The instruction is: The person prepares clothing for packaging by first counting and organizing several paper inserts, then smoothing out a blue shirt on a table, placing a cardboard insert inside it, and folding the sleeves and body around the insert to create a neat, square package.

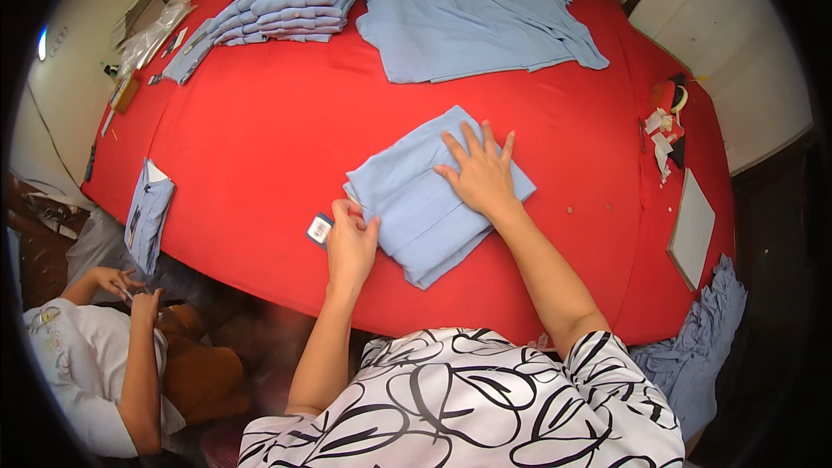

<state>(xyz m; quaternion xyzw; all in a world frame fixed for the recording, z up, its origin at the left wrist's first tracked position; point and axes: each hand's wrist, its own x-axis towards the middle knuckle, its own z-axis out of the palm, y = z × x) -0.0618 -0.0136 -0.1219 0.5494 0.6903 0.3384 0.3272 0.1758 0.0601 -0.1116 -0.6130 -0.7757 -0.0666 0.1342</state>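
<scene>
A light blue folded shirt [433, 199] lies at a slant on the red-covered table in front of me. My right hand [482, 175] rests flat on its upper right part, fingers spread. At the shirt's left edge, my left hand [351, 234] is closed with the fingers curled. What sits between those fingertips is hidden. A dark blue hang tag with a white label [319, 229] sticks out just left of that hand; whether the fingers touch it cannot be made out.
Beyond are a stack of folded blue shirts [290, 13] and a spread-out blue shirt [477, 26]. Another folded shirt [149, 212] lies at the left edge. Right: a tape dispenser [679, 100], a white board [692, 230], hanging blue cloth [702, 338]. A seated person [104, 355] is lower left.
</scene>
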